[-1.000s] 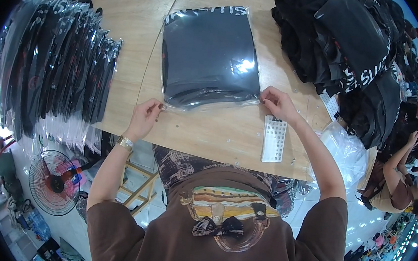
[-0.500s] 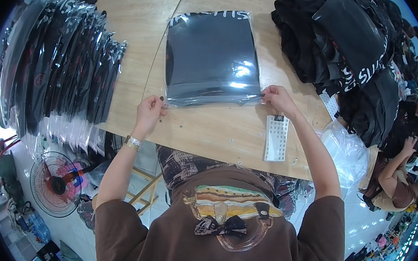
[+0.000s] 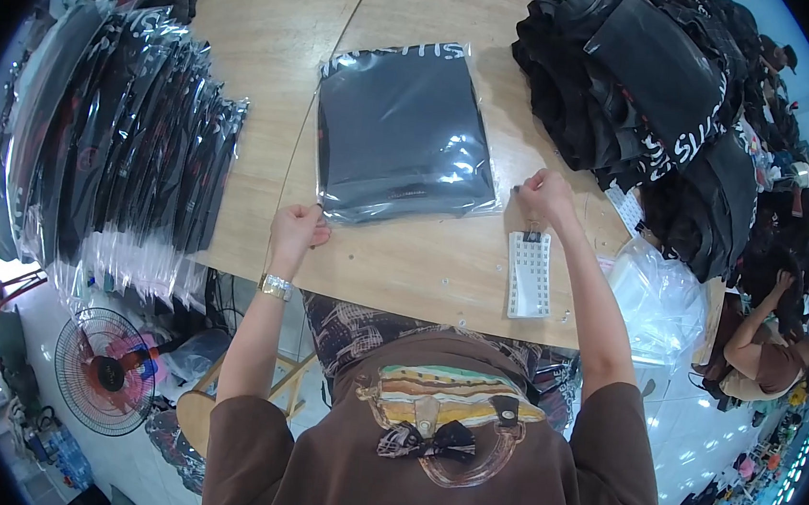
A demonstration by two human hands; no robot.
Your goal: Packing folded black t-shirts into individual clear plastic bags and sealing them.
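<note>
Taking the bagged black garment [image 3: 407, 130] as the centre of our clock, we have it lying flat on the worktop [image 3: 403, 270], its clear film shining and pale lettering running along its twelve o'clock edge. Our left hand [image 3: 301, 228] is between seven and eight o'clock, with thumb and forefinger pinched together on the near corner of the film and the other fingers loosely curled. Our right hand [image 3: 546, 197] is near four o'clock, its fingers drawn together just beside the other near corner; a small gap of bare wood shows between them, and we cannot tell whether they grip anything thin.

Between four and five o'clock we see a white strip of sheets [image 3: 529, 281] with rows of small dark marks, held by a black clip [image 3: 532, 236]. Farther out at four o'clock are loose clear bags [image 3: 655, 301], and beyond them a co-worker [image 3: 759, 359] with one arm raised. A heap of black garments [image 3: 621, 89] fills two to three o'clock. At nine o'clock a long row of bagged garments [image 3: 131, 132] stands packed together, and a fan [image 3: 107, 373] sits below it, between seven and eight.
</note>
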